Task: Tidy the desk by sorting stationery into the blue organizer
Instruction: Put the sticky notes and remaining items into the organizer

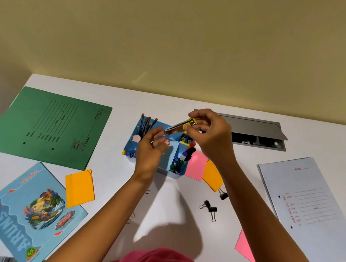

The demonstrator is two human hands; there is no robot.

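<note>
Well, there is just one view, from the head looking down. Both arms reach forward from the bottom of the picture. They meet over the blue organizer (131,144), which sits in the middle of the white surface (117,129).

The right hand (209,138) is up above the back of the organizer. Its wrist is bent and its fingers are curled. The thumb and the fingers next to it pinch the yellow tool (178,127) by its yellow end. The tool's shiny metal part points left and a little down. It is over the organizer, not in it.

The left hand (150,151) is lower, over the middle of the organizer. Its fingers are loose and a bit spread, and they hold nothing. One fingertip is right at the tip of the metal part. I cannot tell if it touches.

Inside the organizer, pencils (146,124) stand in the back-left box and markers (180,162) fill the front-right box. A round pink thing (136,138) sits in a box next to the pencils. Some little pins (128,153) lie just beside the organizer's left wall.

A pink note (195,166) and an orange note (212,176) lie by the organizer's right side. Black binder clips (208,207) lie nearer to the person.

A green folder (50,126), a blue notebook (32,212) and another orange sheet (80,188) lie on the left. A white file (307,204) lies on the right.
</note>
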